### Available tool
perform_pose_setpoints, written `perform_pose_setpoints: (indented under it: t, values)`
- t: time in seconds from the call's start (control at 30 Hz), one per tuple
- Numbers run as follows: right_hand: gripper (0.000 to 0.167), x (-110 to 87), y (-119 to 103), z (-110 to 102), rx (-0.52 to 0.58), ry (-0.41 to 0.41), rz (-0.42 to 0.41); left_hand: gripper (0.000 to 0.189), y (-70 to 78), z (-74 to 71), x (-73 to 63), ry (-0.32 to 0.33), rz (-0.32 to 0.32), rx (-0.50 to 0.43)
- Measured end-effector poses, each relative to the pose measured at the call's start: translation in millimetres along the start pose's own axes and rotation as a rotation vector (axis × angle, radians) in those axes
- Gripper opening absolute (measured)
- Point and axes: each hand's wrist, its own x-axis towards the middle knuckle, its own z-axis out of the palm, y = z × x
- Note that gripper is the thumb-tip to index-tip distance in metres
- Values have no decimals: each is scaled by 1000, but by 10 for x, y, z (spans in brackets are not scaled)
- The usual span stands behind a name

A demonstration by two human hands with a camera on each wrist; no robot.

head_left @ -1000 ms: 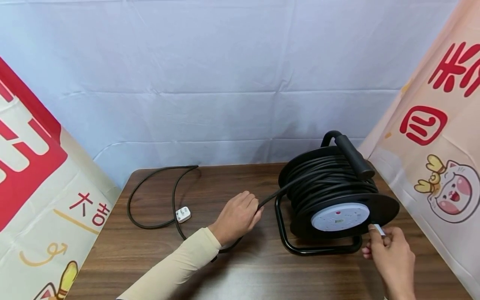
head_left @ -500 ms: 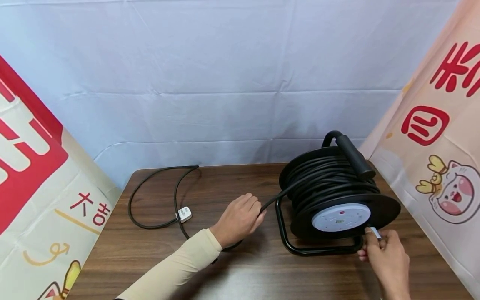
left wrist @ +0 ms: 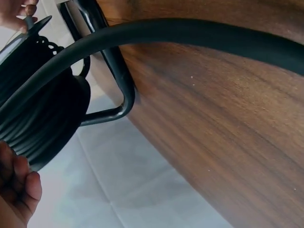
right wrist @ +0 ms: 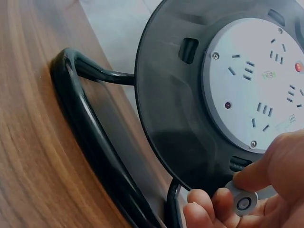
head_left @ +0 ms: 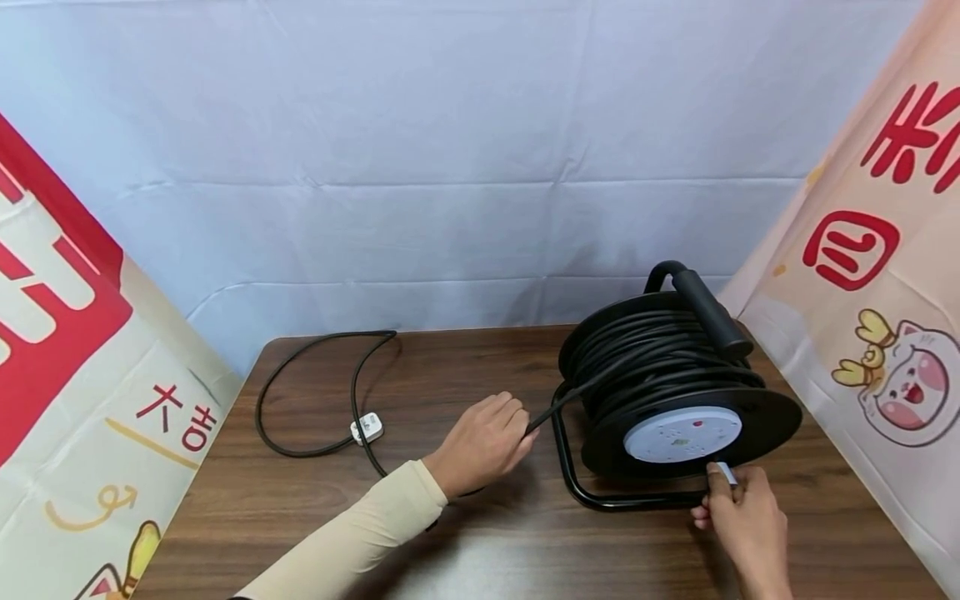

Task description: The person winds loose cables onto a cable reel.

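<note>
1. We see a dark wood-grain table (head_left: pixel 315 517) with a pale blue-white cloth backdrop (head_left: pixel 450 150) hanging behind it, creased in horizontal folds.
2. Printed banners flank it: a red and cream banner (head_left: pixel 67 333) on the left, a peach banner (head_left: pixel 885 275) with red characters and a cartoon cat on the right.
3. The cable reel (head_left: pixel 675 392) stands on the right half of the table in its black tube frame (head_left: pixel 592 492) (its white socket plate faces the camera).
4. Our left hand (head_left: pixel 483 442) curls around the black cable (head_left: pixel 558 400) just left of the reel, holding it.
5. Our right hand (head_left: pixel 738 517) pinches the small grey crank knob (right wrist: pixel 243 203) at the reel's lower rim.
6. The loose cable loops across the table's left side, ending at a white plug (head_left: pixel 367 428).
</note>
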Motion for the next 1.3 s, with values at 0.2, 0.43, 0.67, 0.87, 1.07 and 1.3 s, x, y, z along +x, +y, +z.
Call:
perform_pose_setpoints:
  t: [0.2, 0.43, 0.67, 0.87, 1.07, 1.3]
  values:
    - [46, -44, 1, 66, 11, -4, -14, 17, -8, -5, -40, -19, -4, 12]
    - [42, -102, -16, 197, 45, -54, -33, 22, -48, 8, -143, -31, -23, 25]
    - [38, -170, -52, 318, 1, -105, -71, 21, -84, 1, -240, -75, -27, 52]
    - [35, -199, -54, 392, -24, -100, -84, 19, -84, -37, -231, -87, -50, 9]
    - [30, -242, -67, 441, -42, -108, -109, 18, -56, -19, -274, -53, -53, -28]
    - [30, -275, -95, 441, -107, -138, -143, 31, -1, 10, -295, -49, -63, -25]
